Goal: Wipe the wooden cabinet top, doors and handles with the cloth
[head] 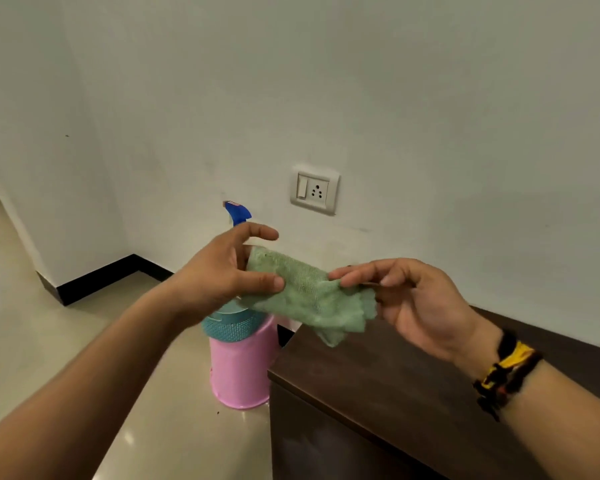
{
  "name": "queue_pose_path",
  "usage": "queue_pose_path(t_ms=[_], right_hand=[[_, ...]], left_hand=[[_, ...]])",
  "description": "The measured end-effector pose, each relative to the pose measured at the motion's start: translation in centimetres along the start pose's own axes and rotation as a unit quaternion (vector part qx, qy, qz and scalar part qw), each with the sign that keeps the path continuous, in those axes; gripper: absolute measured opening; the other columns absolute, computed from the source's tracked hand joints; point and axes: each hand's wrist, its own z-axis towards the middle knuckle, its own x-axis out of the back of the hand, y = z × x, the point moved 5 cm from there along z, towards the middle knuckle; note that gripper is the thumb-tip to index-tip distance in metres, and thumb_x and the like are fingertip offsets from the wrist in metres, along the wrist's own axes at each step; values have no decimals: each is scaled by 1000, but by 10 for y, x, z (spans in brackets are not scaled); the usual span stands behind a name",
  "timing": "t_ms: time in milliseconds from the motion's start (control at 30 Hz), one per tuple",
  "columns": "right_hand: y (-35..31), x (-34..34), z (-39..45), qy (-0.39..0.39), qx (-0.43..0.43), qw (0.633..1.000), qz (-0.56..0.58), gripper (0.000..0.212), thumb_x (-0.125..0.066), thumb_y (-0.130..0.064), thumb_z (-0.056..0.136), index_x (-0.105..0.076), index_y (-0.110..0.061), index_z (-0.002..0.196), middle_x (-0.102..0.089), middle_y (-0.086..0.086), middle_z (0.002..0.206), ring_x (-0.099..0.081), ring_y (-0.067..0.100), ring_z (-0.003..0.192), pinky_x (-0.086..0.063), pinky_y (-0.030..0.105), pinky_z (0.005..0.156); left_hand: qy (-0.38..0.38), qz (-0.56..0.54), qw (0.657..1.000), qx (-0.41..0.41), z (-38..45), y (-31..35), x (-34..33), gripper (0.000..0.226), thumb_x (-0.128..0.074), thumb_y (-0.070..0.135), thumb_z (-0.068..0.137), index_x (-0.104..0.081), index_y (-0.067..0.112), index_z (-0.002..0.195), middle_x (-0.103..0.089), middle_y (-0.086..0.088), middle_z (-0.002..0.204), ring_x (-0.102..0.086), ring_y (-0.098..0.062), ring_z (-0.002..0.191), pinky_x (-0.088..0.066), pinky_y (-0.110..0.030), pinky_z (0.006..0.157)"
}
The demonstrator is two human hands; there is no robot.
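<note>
A green cloth (305,296) is stretched in the air between both hands, above the left end of the dark wooden cabinet (378,382). My left hand (222,268) pinches its left edge between thumb and fingers. My right hand (413,303) pinches the right edge, palm turned up, with a black and yellow band on the wrist. A loose corner of the cloth hangs down toward the cabinet top. The cabinet's doors and handles are out of sight.
A pink bucket (239,368) stands on the floor against the cabinet's left side, with a teal basket (232,327) on it. A blue spray nozzle (238,213) rises behind my left hand. A wall socket (314,190) sits above the cabinet. Shiny tiled floor (49,323) spreads left.
</note>
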Motion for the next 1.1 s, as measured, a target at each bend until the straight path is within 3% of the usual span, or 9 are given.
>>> queue_pose_path(t_ms=[167,300,433,633,700,867,933,1033,1100], right_hand=[[18,13,21,40,-32,983,-174,31,-46,-16,102,-74,-2,102,-77,8,107,-70,23,108,-54,37,96],[24,28,18,66,-59,966,-243,34,-48,-24,102,-75,-4,102,-78,6,103,-72,18,101,-55,36,94],[31,38,16,82,-78,955,-273,32,-50,-25,101,-77,-7,98,-78,4,101,-73,18,99,-54,36,90],[39,49,11,87,-84,947,-299,31,-52,-27,100,-79,-13,95,-78,2,102,-71,17,101,-53,38,92],[42,54,9,90,-89,944,-303,31,-52,-27,100,-79,-13,94,-78,2,103,-70,18,103,-53,39,93],[45,65,6,92,-91,946,-298,30,-53,-26,100,-78,-10,96,-78,1,101,-70,22,104,-54,38,91],[47,68,6,90,-96,945,-300,30,-53,-26,100,-77,-9,97,-78,0,101,-69,22,104,-54,34,88],[48,68,5,80,-101,943,-308,30,-54,-28,100,-78,-11,97,-78,-1,100,-70,19,103,-54,32,87],[50,68,6,86,-106,943,-304,30,-54,-28,99,-78,-10,98,-78,0,101,-70,19,103,-54,32,87]], left_hand=[[137,158,978,-5,18,3,53,46,-82,-7,70,-68,19,106,-73,-5,84,-72,-22,75,-60,-29,60],[256,396,881,-51,35,-6,88,34,-75,7,71,-68,21,100,-70,-1,87,-66,-20,78,-53,-26,61],[240,579,777,-53,58,-58,80,23,-63,19,82,-56,14,103,-63,-7,89,-59,-30,77,-52,-40,65],[184,732,655,35,79,-144,71,40,-72,30,82,-53,14,114,-61,-6,95,-62,-25,74,-46,-35,58],[184,717,669,60,83,-159,72,36,-71,36,83,-59,16,110,-64,-6,93,-64,-26,77,-50,-34,62],[158,569,791,160,95,-169,79,26,-73,35,83,-63,13,90,-60,-1,75,-62,-20,68,-54,-33,58],[166,589,776,154,99,-159,82,23,-72,28,83,-58,11,88,-55,-1,72,-61,-21,67,-54,-34,58],[188,694,686,113,103,-149,77,22,-68,27,87,-62,13,103,-56,-2,78,-59,-23,71,-50,-35,60],[162,707,679,112,109,-159,74,27,-70,27,85,-63,13,108,-64,-5,87,-64,-25,76,-52,-36,62]])
